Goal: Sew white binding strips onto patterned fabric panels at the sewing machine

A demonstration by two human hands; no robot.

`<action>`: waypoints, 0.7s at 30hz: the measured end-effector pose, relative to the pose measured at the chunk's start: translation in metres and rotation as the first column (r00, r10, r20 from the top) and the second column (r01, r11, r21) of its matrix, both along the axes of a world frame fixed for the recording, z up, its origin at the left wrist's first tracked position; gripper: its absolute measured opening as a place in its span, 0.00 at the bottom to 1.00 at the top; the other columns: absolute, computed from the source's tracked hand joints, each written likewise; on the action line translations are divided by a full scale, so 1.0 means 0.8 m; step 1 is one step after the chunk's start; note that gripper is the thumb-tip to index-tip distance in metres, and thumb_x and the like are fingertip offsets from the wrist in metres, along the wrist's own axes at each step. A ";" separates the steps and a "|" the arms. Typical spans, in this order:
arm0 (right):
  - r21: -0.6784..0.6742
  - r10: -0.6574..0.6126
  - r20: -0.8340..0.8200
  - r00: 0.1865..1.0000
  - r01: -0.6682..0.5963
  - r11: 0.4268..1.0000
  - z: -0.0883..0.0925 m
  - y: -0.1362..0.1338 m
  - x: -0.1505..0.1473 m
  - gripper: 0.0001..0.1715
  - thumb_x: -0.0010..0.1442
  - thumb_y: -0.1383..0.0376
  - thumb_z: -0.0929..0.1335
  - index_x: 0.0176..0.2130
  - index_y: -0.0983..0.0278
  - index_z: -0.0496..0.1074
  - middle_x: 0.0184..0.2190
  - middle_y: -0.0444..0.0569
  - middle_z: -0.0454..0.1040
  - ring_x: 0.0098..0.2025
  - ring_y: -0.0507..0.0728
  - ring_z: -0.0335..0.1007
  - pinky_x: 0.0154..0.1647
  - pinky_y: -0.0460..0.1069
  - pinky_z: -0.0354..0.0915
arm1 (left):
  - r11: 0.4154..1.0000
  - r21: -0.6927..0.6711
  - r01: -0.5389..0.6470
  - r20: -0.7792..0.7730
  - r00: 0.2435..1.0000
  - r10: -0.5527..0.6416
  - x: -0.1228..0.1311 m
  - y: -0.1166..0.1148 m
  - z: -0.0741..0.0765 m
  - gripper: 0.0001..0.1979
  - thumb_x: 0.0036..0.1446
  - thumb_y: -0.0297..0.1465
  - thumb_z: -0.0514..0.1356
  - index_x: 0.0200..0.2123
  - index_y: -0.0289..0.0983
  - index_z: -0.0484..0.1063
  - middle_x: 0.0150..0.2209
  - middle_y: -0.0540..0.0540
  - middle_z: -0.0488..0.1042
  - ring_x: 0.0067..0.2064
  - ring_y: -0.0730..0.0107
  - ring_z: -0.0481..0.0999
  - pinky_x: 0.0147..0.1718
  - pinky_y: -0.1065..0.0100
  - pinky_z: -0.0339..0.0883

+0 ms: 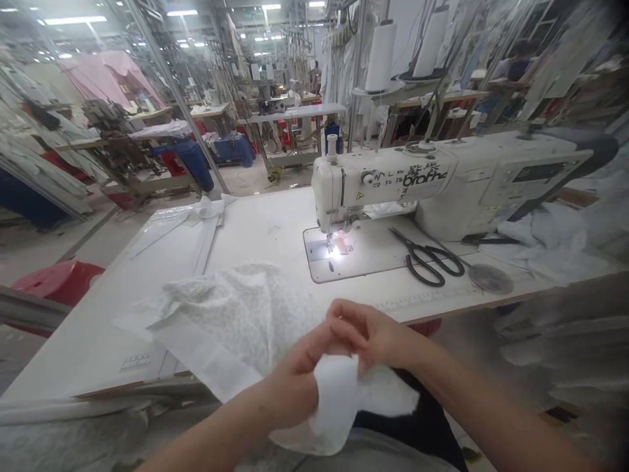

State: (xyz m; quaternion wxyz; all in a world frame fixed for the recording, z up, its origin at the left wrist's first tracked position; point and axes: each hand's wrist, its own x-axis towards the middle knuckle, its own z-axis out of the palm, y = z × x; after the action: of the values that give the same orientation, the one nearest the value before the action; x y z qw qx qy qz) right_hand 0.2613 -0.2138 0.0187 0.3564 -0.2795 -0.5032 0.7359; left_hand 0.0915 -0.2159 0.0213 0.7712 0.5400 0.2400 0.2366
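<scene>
A white patterned fabric piece (236, 308) spreads over the front of the table and hangs off its edge toward my lap. My left hand (309, 367) is closed on a plain white part of this cloth. Close against it, my right hand (376, 331) pinches the cloth's edge, the fingers of both hands meeting. Below them a white flap (337, 400) hangs down; the exact spot under the fingertips is hidden. Beyond my hands stands a white sewing machine (383, 177), its lamp lighting the needle area (331, 246), which has no cloth under it.
Black-handled scissors (425, 259) lie right of the needle plate, beside a round dark mesh-like item (491, 278). A ruler strip (417, 301) runs along the front edge. Crumpled white cloth (555, 239) lies at the right. Thread cones (381, 56) stand behind; a red stool (56, 282) is at the left.
</scene>
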 end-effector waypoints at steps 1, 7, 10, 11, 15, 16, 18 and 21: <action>-0.015 0.041 0.056 0.998 -0.040 0.999 -0.005 0.002 0.002 0.23 0.37 0.66 0.76 0.32 0.62 0.63 0.24 0.37 0.65 0.24 0.49 0.61 0.22 0.43 0.58 | 1.000 0.017 0.005 -0.016 1.000 -0.005 0.002 -0.004 -0.004 0.07 0.50 0.34 0.59 0.33 0.39 0.67 0.24 0.51 0.63 0.21 0.78 0.60 0.19 0.75 0.55; 0.149 -0.424 0.243 0.873 0.398 0.905 -0.018 -0.018 -0.011 0.10 0.50 0.63 0.69 0.26 0.63 0.63 0.19 0.37 0.62 0.22 0.49 0.58 0.23 0.44 0.56 | 0.669 0.702 -0.244 -0.280 0.769 0.574 -0.006 0.010 -0.002 0.11 0.46 0.23 0.54 0.33 0.40 0.70 0.28 0.51 0.72 0.30 0.71 0.69 0.30 0.71 0.62; 0.238 -0.418 0.287 0.862 0.359 0.903 -0.017 -0.031 -0.034 0.02 0.50 0.67 0.66 0.27 0.64 0.66 0.24 0.41 0.67 0.28 0.52 0.64 0.29 0.46 0.60 | 0.437 0.886 -0.153 -0.275 0.585 0.763 -0.005 0.018 -0.004 0.15 0.45 0.21 0.53 0.36 0.40 0.70 0.27 0.53 0.72 0.28 0.72 0.67 0.30 0.71 0.61; 0.234 -0.425 0.271 0.864 0.369 0.900 -0.019 -0.033 -0.042 0.01 0.50 0.68 0.65 0.27 0.64 0.66 0.24 0.41 0.67 0.29 0.52 0.65 0.32 0.47 0.61 | 0.405 0.906 -0.119 -0.274 0.564 0.779 -0.004 0.019 -0.005 0.15 0.45 0.21 0.54 0.36 0.40 0.70 0.26 0.53 0.71 0.27 0.73 0.67 0.29 0.72 0.60; 0.141 -0.514 0.138 0.847 0.497 0.856 -0.032 -0.035 -0.061 0.05 0.56 0.65 0.62 0.30 0.63 0.65 0.29 0.42 0.69 0.36 0.54 0.67 0.39 0.48 0.63 | 0.376 0.918 -0.129 -0.261 0.516 0.816 -0.003 0.014 -0.013 0.12 0.47 0.22 0.54 0.36 0.40 0.70 0.24 0.53 0.69 0.25 0.74 0.65 0.27 0.72 0.58; 0.150 -0.520 0.143 0.842 0.501 0.852 -0.034 -0.036 -0.064 0.05 0.55 0.64 0.63 0.32 0.63 0.66 0.32 0.43 0.70 0.38 0.54 0.67 0.40 0.49 0.63 | 0.382 0.912 -0.148 -0.262 0.507 0.821 -0.005 0.013 -0.013 0.12 0.47 0.22 0.54 0.35 0.40 0.69 0.23 0.53 0.68 0.25 0.74 0.64 0.26 0.72 0.58; 0.205 -0.513 0.190 0.837 0.477 0.855 -0.037 -0.037 -0.067 0.06 0.53 0.64 0.65 0.34 0.63 0.66 0.33 0.44 0.70 0.37 0.55 0.67 0.39 0.49 0.63 | 0.401 0.899 -0.178 -0.270 0.495 0.826 -0.008 0.013 -0.014 0.10 0.47 0.23 0.55 0.34 0.39 0.69 0.23 0.53 0.67 0.25 0.74 0.63 0.26 0.71 0.57; 0.263 -0.537 0.207 0.818 0.482 0.836 -0.039 -0.038 -0.070 0.03 0.54 0.65 0.63 0.30 0.63 0.65 0.26 0.41 0.67 0.31 0.53 0.64 0.34 0.47 0.61 | 0.427 0.874 -0.234 -0.269 0.499 0.824 -0.012 0.013 -0.015 0.09 0.47 0.25 0.56 0.34 0.39 0.69 0.22 0.54 0.65 0.25 0.74 0.62 0.26 0.71 0.57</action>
State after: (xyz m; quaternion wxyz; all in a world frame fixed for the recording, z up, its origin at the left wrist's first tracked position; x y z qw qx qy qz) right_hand 0.2051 -0.2446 -0.0126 0.4944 -0.4657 -0.5246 0.5133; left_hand 0.0821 -0.2057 0.0095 0.1996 0.7293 0.5525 0.3507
